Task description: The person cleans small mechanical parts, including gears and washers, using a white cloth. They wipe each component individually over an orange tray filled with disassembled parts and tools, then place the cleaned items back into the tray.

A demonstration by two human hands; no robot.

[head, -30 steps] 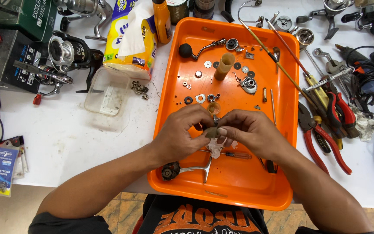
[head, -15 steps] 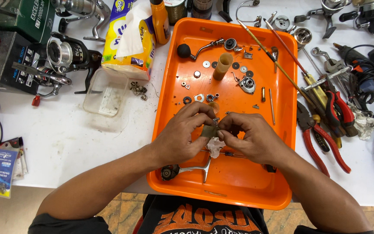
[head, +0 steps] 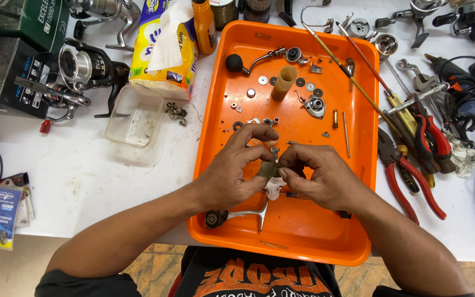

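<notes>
Worktop (head: pixel 83 176): white, scuffed and speckled with grime; the barest stretch lies left of the left hand.
Plastic tub (head: pixel 134 116): clear, soft-cornered and smeared inside, up and left of the left hand.
Tissue pack (head: pixel 163 49): yellow crinkly wrapper with a white sheet pulled out, further up from the tub.
Tray (head: pixel 336 242): glossy orange plastic with a raised rim and rounded corners; its near part, below both hands, is mostly bare.
Crank arm (head: pixel 237 214): silvery metal with a dark knob, lying just below the left hand.
Left hand (head: pixel 232 170): thumb and forefinger pinch the left end of the small part, the other fingers lifted and spread.
Small part (head: pixel 269 169): dull olive-grey, stubby and matte, held between the two hands over the middle of the tray.
Tissue scrap (head: pixel 274 188): white and crumpled, just under the small part.
Right hand (head: pixel 317 173): fingertips curled in and gripping the right end of the small part.
Loose pieces (head: pixel 281 99): washers, screws, a tan tube and a small metal housing, scattered beyond the fingers.
Pliers (head: pixel 408 176): red-handled, on the worktop right of the right hand.
Change: the left hand's fingers have fanned wider than half a second ago; the small part has stayed at the same spot.
</notes>
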